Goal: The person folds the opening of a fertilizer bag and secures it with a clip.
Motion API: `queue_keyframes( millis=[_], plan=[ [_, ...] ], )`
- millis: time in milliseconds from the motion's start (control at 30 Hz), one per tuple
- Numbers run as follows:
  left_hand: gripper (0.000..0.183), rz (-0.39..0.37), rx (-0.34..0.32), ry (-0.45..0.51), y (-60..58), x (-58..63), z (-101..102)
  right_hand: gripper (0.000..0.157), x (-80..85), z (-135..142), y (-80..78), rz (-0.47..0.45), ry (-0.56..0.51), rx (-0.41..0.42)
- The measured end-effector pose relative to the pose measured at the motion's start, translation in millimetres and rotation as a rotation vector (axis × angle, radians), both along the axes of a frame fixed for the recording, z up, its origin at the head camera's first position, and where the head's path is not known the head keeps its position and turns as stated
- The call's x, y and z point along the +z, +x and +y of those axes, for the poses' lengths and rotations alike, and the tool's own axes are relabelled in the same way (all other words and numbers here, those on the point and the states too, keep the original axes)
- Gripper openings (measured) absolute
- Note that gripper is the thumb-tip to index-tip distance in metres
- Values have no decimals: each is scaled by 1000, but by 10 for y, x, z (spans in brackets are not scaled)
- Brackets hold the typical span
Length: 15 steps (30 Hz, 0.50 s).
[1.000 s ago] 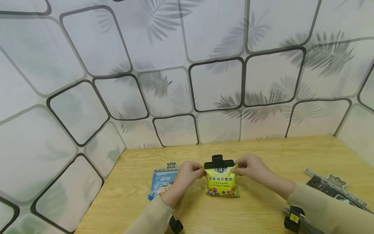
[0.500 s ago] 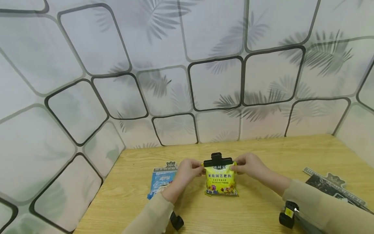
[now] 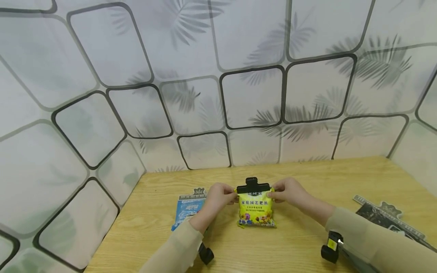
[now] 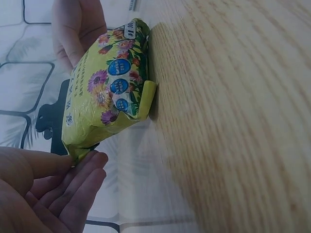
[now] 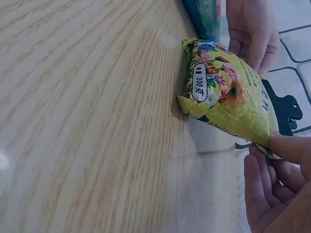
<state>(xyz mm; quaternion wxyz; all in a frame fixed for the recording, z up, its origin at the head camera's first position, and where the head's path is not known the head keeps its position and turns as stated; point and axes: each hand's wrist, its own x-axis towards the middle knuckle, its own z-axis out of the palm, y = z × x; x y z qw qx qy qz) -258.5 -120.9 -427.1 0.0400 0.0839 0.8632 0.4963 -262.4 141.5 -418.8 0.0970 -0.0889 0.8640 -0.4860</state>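
A plump yellow fertilizer bag (image 3: 256, 208) printed with flowers stands upright on its lower edge in the middle of the table. Across its top sits a black bag clip (image 3: 252, 187), its handle pointing up. My left hand (image 3: 219, 197) pinches the bag's upper left corner between thumb and fingers. At the opposite upper corner, my right hand (image 3: 290, 194) pinches the bag's edge just beside the clip. Both wrist views show the bag's lower end at the wooden surface, with the clip (image 4: 54, 116) partly behind the bag.
A blue bag (image 3: 186, 210) with a grey decorated clip (image 3: 199, 192) lies left of my left hand, partly covered by it. On the right, a black package (image 3: 379, 218) with a similar clip (image 3: 389, 208) lies near my right sleeve. Patterned fabric walls (image 3: 256, 98) border the wooden table (image 3: 273, 246).
The bag and both hands have shifted slightly left and up in the head view. My right forearm has drawn inward to the left. Both pinches stay the same.
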Motion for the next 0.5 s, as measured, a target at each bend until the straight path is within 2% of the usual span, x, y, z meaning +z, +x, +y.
queue_keyframes(
  millis=[500],
  plan=[
    [18, -55, 22, -18, -50, 6, 15, 31, -89, -3, -59, -29, -27, -30]
  ],
)
